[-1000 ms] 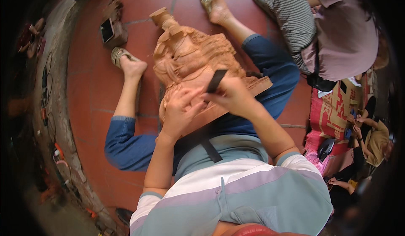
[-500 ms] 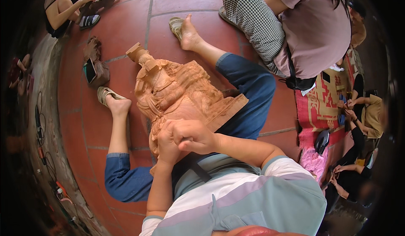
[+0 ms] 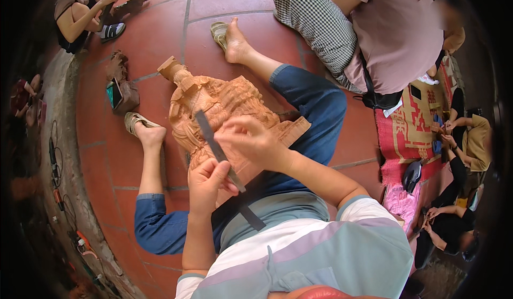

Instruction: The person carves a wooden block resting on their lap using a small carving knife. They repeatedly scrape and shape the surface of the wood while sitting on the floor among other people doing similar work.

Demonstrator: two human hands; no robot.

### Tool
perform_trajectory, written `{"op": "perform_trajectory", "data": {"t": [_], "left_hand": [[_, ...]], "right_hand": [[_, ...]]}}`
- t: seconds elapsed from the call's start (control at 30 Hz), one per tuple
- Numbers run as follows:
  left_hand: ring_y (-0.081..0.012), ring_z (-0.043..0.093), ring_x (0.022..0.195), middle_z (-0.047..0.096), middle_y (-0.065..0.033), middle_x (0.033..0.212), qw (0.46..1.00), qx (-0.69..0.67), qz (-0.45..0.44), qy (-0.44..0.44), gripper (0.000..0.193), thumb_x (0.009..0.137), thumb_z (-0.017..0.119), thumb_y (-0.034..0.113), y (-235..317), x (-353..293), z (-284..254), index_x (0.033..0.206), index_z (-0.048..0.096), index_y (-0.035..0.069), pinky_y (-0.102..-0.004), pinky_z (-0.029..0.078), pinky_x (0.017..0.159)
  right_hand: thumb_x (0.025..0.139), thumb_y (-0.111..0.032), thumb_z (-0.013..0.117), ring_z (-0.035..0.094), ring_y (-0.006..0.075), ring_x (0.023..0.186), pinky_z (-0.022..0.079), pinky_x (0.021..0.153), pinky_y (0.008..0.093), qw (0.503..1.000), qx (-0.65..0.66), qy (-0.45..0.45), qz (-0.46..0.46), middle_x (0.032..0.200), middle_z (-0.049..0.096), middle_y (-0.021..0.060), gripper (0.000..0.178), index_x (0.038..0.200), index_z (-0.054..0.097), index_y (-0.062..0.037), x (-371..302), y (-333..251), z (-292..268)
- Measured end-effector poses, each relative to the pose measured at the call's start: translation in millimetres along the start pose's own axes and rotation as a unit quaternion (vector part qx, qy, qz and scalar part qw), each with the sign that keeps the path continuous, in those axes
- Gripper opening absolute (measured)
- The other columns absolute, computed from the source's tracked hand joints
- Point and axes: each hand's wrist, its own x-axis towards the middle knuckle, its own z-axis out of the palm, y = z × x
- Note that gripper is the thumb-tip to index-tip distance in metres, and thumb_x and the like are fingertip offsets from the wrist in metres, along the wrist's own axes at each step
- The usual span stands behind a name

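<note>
My left hand (image 3: pixel 207 182) is closed on a flat, dark grey strip (image 3: pixel 211 136), pinched between thumb and fingers near its lower end. The strip slants up and to the left over a carved wooden figure (image 3: pixel 227 104); its exact kind is unclear. Just right of the strip, my right hand (image 3: pixel 248 141) hovers with its fingers loosely bent and apart, nothing visible in them. The reddish-brown figure lies on the floor between my legs, with folds and rough relief cut into it and a narrow squared end pointing away. Both hands partly hide its near part.
A grey-brown block or bag with a green-edged item (image 3: pixel 114 94) sits on the tiles at left. Cables and tools line the ledge (image 3: pixel 64 192). One person in checked trousers (image 3: pixel 315 26) sits close at upper right; others work near a red-and-yellow mat (image 3: pixel 409 122).
My hands were together in front of the figure, the right over the left. Now they are apart, the right raised and moved away, and the dark strip shows in my left hand.
</note>
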Motion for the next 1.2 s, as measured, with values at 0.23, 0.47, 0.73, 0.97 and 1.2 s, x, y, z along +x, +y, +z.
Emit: {"op": "perform_trajectory", "data": {"t": [0.23, 0.47, 0.73, 0.97, 1.2], "left_hand": [[-0.0114, 0.056, 0.056, 0.060, -0.0063, 0.071, 0.999, -0.004, 0.041, -0.004, 0.014, 0.087, 0.060, 0.011, -6, -4, 8, 0.088, 0.060, -0.003, -0.0199, 0.046, 0.053], [-0.0060, 0.055, 0.074, 0.061, -0.0034, 0.089, 0.969, 0.189, 0.157, 0.009, 0.025, 0.076, 0.063, -0.007, -1, 5, 9, 0.101, 0.060, -0.001, -0.0185, 0.045, 0.065], [-0.0069, 0.054, 0.066, 0.058, -0.0005, 0.079, 0.994, 0.038, 0.104, -0.021, 0.010, 0.083, 0.061, 0.001, -31, 21, -10, 0.090, 0.054, 0.005, -0.0180, 0.042, 0.056], [-0.0079, 0.052, 0.061, 0.055, -0.0005, 0.074, 0.998, 0.012, 0.069, -0.005, 0.010, 0.085, 0.058, 0.003, -65, 17, 1, 0.088, 0.050, 0.007, -0.0195, 0.041, 0.054], [-0.0074, 0.052, 0.055, 0.056, -0.0021, 0.069, 0.998, -0.053, 0.033, -0.020, 0.010, 0.086, 0.057, 0.004, -67, 18, 8, 0.091, 0.049, 0.007, -0.0180, 0.041, 0.047]], "right_hand": [[0.073, -0.004, 0.066, 0.057, 0.0237, 0.079, 0.048, 0.067, 0.0314, 0.995, 0.077, -0.039, 0.052, 0.088, 0.056, 0.0089, 0.019, 0.092, 0.064, -0.0058, -15, 3, -10], [0.076, -0.004, 0.064, 0.058, 0.0248, 0.075, 0.046, 0.065, 0.0323, 0.973, 0.163, -0.078, 0.142, 0.077, 0.059, 0.0114, 0.012, 0.088, 0.063, -0.0021, -1, -4, -27], [0.080, -0.010, 0.062, 0.053, 0.0265, 0.097, 0.041, 0.085, 0.0343, 0.991, -0.093, 0.092, 0.038, 0.104, 0.058, 0.0129, 0.027, 0.105, 0.056, -0.0032, 55, 19, -62], [0.091, -0.032, 0.047, 0.028, 0.0395, 0.130, 0.024, 0.106, 0.0423, 0.858, -0.433, 0.161, 0.226, 0.135, 0.038, 0.0225, 0.051, 0.132, 0.039, -0.0025, 77, 133, -182], [0.086, -0.028, 0.050, 0.057, 0.0319, 0.096, 0.044, 0.085, 0.0379, 0.915, -0.313, 0.177, 0.185, 0.100, 0.061, 0.0179, 0.034, 0.108, 0.061, -0.0047, 123, 175, -237]]}}
